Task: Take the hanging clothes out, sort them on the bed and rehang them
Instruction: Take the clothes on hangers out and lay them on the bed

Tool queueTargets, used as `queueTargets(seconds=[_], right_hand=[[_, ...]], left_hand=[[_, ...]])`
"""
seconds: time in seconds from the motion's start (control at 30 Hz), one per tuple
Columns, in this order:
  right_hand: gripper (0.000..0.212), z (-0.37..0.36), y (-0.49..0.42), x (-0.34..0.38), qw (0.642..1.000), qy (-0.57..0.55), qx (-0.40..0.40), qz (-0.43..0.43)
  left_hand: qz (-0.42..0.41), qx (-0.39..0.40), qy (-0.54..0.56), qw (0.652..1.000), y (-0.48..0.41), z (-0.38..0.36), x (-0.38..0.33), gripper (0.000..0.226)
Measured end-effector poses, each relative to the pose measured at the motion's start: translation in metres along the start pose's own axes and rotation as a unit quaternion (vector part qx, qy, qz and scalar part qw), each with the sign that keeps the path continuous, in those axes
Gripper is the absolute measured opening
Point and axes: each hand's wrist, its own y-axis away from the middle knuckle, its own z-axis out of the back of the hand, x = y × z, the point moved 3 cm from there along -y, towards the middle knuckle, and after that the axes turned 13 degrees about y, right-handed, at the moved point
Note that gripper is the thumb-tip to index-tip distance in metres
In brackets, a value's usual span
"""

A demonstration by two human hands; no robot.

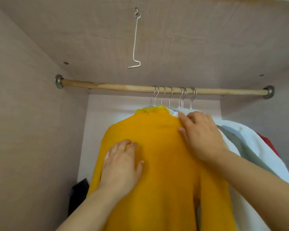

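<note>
A yellow knit sweater (163, 157) hangs at the front of a row of clothes on a wooden rail (107, 85) inside a wardrobe. My left hand (122, 165) lies flat on the sweater's left side, fingers spread. My right hand (200, 135) rests on its right shoulder, fingertips reaching the white garment (257, 147) behind. A grey-green garment (237, 144) and a red one (267, 142) hang further right. Several metal hanger hooks (172, 95) sit bunched on the rail.
A bent wire hook (135, 39) dangles from the wardrobe ceiling. Beige wardrobe walls close in on the left (32, 130) and right. A dark item (78, 195) lies low at the left, behind the sweater. The rail's left half carries no hangers.
</note>
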Motion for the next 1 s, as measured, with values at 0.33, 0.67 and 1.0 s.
queueTargets(seconds=[0.33,0.67,1.0], right_hand=[[0.039,-0.018,-0.064,0.031,0.997,-0.035,-0.062,-0.017],[0.034,-0.022,-0.077,0.036,0.996,0.044,-0.068,0.02],[0.023,-0.007,-0.1,0.036,0.996,0.028,-0.08,0.032]], left_hand=[[-0.033,-0.037,0.043,0.998,-0.037,-0.013,0.036,0.056],[-0.026,-0.035,0.049,0.998,-0.037,-0.018,0.049,0.056],[-0.002,-0.09,-0.002,0.996,-0.046,0.029,0.042,0.052]])
